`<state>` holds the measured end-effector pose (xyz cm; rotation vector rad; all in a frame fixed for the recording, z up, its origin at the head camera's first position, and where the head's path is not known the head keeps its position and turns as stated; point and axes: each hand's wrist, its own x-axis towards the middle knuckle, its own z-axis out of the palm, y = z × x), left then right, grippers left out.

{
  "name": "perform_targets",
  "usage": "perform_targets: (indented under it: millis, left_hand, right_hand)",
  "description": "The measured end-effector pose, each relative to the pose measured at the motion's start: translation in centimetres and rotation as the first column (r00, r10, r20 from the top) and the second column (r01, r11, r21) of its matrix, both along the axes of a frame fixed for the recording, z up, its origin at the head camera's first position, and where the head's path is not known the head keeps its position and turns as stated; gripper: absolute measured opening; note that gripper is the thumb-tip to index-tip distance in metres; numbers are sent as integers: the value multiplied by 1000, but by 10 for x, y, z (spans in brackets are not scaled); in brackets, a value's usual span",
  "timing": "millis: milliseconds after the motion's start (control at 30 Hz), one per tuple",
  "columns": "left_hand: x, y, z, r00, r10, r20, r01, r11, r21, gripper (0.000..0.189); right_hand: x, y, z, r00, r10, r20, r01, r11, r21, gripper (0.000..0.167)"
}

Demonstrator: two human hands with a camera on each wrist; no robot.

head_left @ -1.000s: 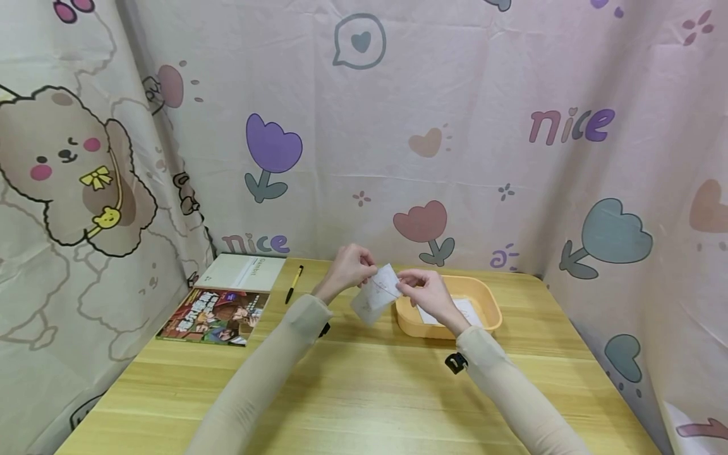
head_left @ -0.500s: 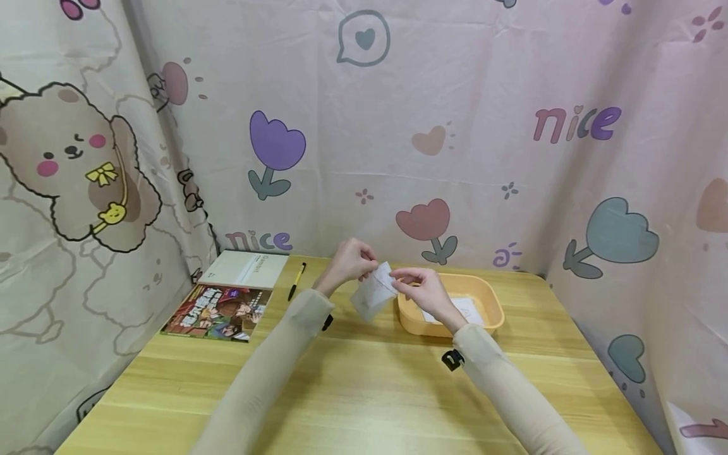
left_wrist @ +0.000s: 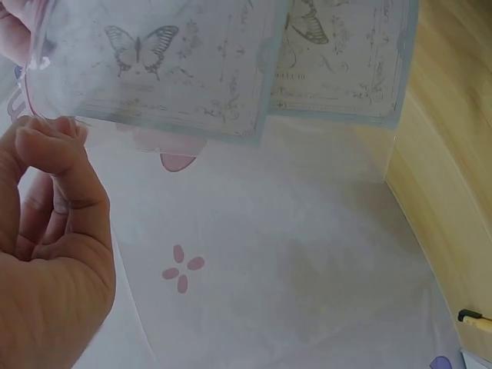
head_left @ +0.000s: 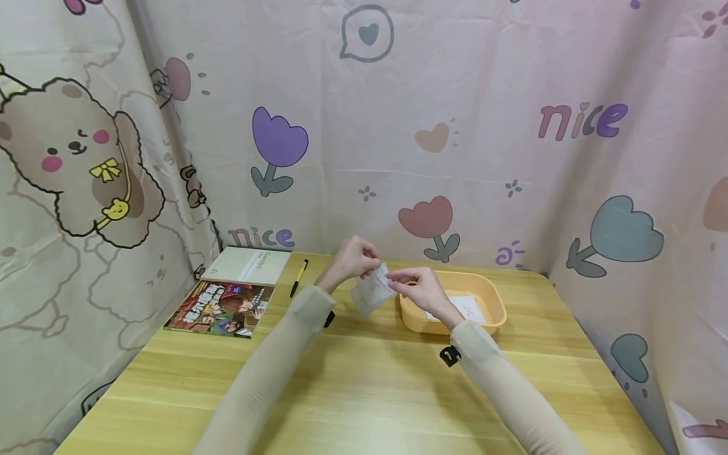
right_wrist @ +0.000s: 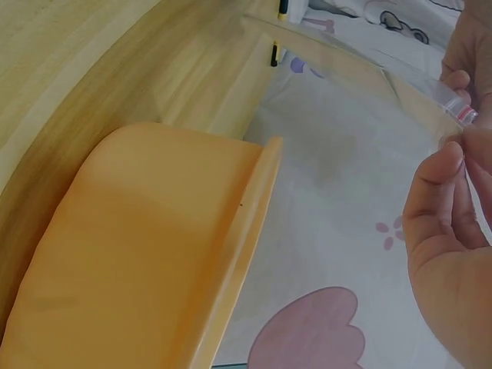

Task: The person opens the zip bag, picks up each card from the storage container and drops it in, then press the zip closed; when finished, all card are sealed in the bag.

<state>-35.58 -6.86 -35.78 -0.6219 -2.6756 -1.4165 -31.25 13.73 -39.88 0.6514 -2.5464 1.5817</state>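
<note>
Between both hands hangs a clear zip-lock bag (head_left: pixel 372 294), tilted, above the table and left of the basket. Inside it, the left wrist view shows butterfly-printed paper cards (left_wrist: pixel 161 69) with pale blue borders. My left hand (head_left: pixel 351 262) pinches the bag's top edge at the left, thumb against fingertips. At the other end of that edge my right hand (head_left: pixel 423 291) pinches it too. A red zip line (right_wrist: pixel 466 115) runs along the edge, which looks pressed together near the fingers; whether it is sealed cannot be told.
Just right of the bag stands a yellow plastic basket (head_left: pixel 495 309) with white printed papers (head_left: pixel 469 308) in it, partly under my right hand. At left on the wooden table (head_left: pixel 364 392) lie a comic-style book (head_left: pixel 224 308), a pale notebook (head_left: pixel 250 265) and a yellow-black pen (head_left: pixel 299 278). Curtains enclose the table.
Both hands keep hold of the zip-lock bag. My right hand has shifted slightly left along its edge, closer to the left hand. The head view has tilted a little.
</note>
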Motion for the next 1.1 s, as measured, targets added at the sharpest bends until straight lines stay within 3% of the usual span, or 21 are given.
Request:
perform_targets:
  millis: [367, 767, 933, 1100]
  left_hand:
    - [-1, 0, -1, 1000, -2, -18, 1, 1000, -28, 11]
    - [1, 3, -2, 1000, -11, -23, 10, 1000, -17, 12]
    - [1, 4, -2, 1000, -1, -25, 0, 999, -39, 12]
    - [1, 6, -2, 1000, 8, -26, -9, 999, -50, 10]
  right_hand:
    - [-7, 0, -6, 999, 9, -52, -8, 1000, 21, 16]
    - [-9, -3, -4, 990, 47, -135, -22, 983, 184, 14]
    - [-11, -3, -5, 986, 78, -145, -48, 979, 199, 15]
    - [-12, -7, -5, 982, 55, -179, -17, 978, 206, 13]
